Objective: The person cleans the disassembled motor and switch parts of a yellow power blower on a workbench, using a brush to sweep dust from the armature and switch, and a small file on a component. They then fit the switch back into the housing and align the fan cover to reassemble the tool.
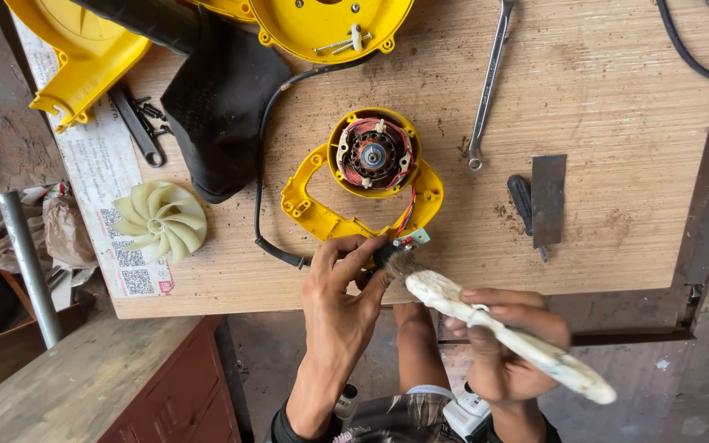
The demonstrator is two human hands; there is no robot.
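Observation:
My right hand [506, 344] grips a worn white paintbrush [502, 332] by its handle; the bristles touch a small black part near the table's front edge. My left hand [340, 283] pinches that small black part [383, 256], which is wired to a yellow motor housing half [317, 209]. The housing lies on the wooden table [601, 98] and holds an exposed motor with red windings [372, 153]. A black cable [260, 172] runs from the housing's left side toward the back.
A pale fan impeller [160, 221] lies on a paper sheet at left. Yellow housing shells [84, 49] and a black bag [219, 98] sit at the back. A spanner [488, 86], a screwdriver [523, 205] and a dark metal plate [548, 198] lie to the right.

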